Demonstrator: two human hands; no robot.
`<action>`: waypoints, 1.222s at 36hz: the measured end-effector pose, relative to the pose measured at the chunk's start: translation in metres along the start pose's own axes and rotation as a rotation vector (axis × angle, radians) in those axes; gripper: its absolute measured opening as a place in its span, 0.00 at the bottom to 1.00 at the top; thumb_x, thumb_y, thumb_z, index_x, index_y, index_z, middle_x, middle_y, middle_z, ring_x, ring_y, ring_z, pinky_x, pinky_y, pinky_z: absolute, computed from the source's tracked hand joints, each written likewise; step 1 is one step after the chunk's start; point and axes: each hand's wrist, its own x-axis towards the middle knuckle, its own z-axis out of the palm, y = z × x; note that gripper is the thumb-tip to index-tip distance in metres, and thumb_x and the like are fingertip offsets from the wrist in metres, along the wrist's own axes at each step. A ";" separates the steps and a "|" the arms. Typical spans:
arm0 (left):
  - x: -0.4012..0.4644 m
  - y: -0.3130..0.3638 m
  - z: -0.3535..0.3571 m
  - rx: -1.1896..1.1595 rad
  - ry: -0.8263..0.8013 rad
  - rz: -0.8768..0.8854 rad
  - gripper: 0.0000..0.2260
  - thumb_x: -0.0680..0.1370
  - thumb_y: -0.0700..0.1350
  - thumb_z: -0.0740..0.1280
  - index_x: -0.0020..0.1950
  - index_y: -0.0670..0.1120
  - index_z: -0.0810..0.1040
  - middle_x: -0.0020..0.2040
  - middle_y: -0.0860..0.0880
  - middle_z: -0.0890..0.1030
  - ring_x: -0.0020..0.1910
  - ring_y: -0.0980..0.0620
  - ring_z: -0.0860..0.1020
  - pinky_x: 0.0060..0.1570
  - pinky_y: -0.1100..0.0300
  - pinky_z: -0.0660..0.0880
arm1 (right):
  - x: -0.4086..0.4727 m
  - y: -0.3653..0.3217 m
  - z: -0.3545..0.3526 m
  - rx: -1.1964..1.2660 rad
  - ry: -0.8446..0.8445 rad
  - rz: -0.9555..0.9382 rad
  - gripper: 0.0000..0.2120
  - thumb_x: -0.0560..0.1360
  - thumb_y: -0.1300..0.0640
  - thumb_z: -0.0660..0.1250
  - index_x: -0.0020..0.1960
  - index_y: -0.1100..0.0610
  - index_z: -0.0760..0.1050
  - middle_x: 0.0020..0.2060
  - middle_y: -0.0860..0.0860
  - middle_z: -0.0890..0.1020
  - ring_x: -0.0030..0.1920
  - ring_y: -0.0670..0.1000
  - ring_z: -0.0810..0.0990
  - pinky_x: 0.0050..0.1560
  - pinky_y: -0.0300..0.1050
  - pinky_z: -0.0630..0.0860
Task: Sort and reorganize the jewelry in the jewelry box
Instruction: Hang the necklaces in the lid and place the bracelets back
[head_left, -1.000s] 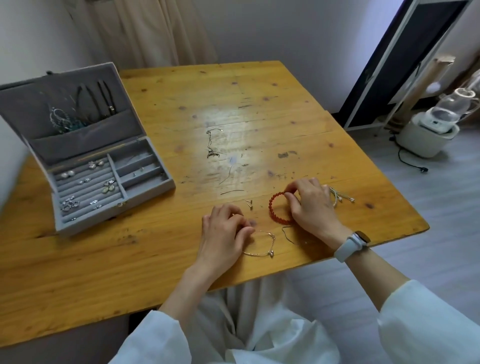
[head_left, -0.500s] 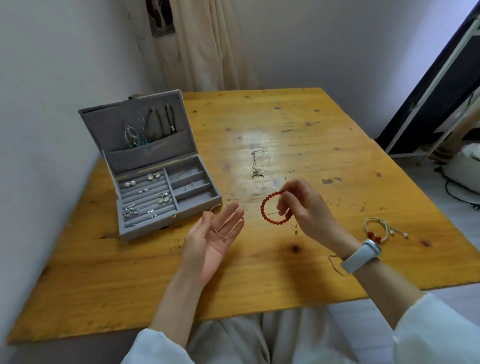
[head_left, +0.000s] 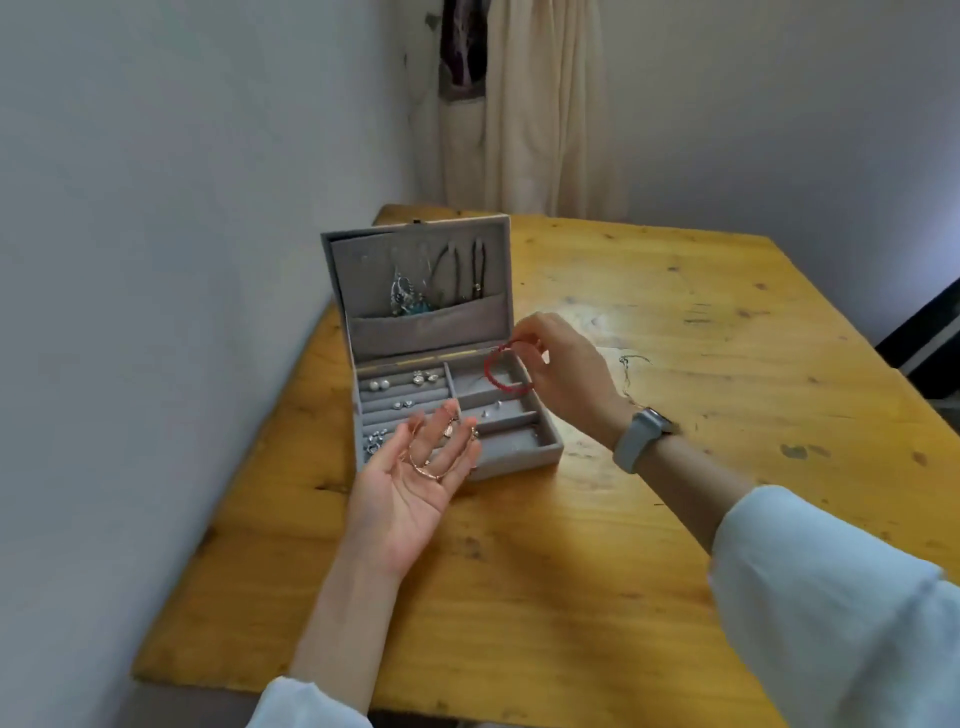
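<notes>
A grey jewelry box (head_left: 545, 451) stands open on the wooden table (head_left: 675, 519), its lid upright with necklaces (head_left: 410, 296) hanging into a pocket. Earrings (head_left: 405, 384) lie in the left ring rows. My right hand (head_left: 566, 379) pinches a red bead bracelet (head_left: 501, 371) and holds it over the box's top right compartment. My left hand (head_left: 415, 483) lies palm up over the box's front left corner, fingers spread, with a thin gold bracelet (head_left: 428, 467) resting on the fingers.
A thin chain (head_left: 631, 366) lies on the table right of the box. A white wall runs along the table's left edge. A cream curtain (head_left: 540, 104) hangs behind the far corner. A grey watch (head_left: 641, 439) is on my right wrist.
Both hands have moved left and forward from the table's middle to the box. The red bracelet now hangs over the top right compartment. My view has turned left.
</notes>
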 end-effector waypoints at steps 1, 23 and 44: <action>0.002 0.004 -0.001 0.018 0.005 0.012 0.10 0.81 0.43 0.55 0.52 0.41 0.74 0.55 0.39 0.81 0.54 0.37 0.79 0.51 0.41 0.75 | 0.008 -0.001 0.007 -0.037 -0.008 0.000 0.06 0.78 0.59 0.59 0.52 0.57 0.73 0.46 0.49 0.76 0.44 0.52 0.74 0.41 0.48 0.73; 0.027 0.027 -0.010 0.146 0.055 0.065 0.10 0.81 0.41 0.56 0.57 0.42 0.74 0.57 0.40 0.80 0.55 0.40 0.79 0.56 0.46 0.73 | 0.042 0.046 0.063 -0.551 -0.264 -0.106 0.13 0.77 0.58 0.57 0.50 0.55 0.81 0.45 0.55 0.76 0.49 0.56 0.69 0.40 0.44 0.63; 0.020 0.003 0.014 1.293 0.068 0.473 0.07 0.78 0.41 0.63 0.51 0.50 0.79 0.43 0.55 0.83 0.44 0.65 0.79 0.42 0.72 0.75 | -0.060 0.000 0.016 0.389 -0.238 0.293 0.07 0.75 0.59 0.64 0.51 0.52 0.78 0.39 0.42 0.77 0.39 0.42 0.72 0.39 0.30 0.68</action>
